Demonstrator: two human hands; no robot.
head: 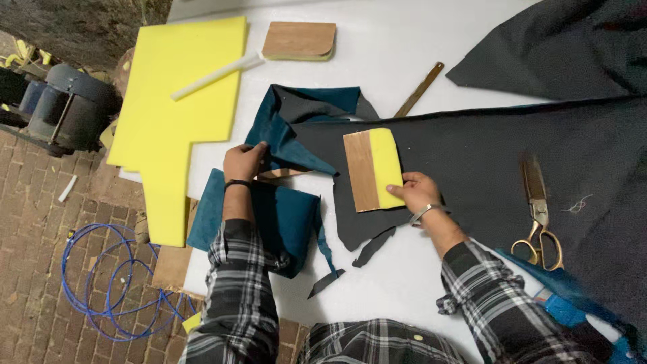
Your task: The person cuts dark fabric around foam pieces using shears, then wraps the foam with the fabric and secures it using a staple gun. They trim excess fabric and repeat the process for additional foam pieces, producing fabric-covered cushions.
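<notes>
My left hand (244, 162) pinches the edge of a teal fabric piece (283, 138) that lies folded over the white table (397, 61). My right hand (414, 191) holds the lower right corner of a small wooden board with yellow foam on it (373, 168), which rests on a large dark grey fabric sheet (485, 162). Under my left forearm lies a teal fabric-covered pad (286, 219). Both sleeves are plaid.
Brass-handled scissors (539, 216) lie on the dark fabric at right. A metal ruler (419, 89), a second wood-and-foam block (299, 40), a big yellow foam sheet (178, 108) with a white stick (216, 75) sit farther back. Blue cable (111, 276) and a motor (64, 108) are on the brick floor at left.
</notes>
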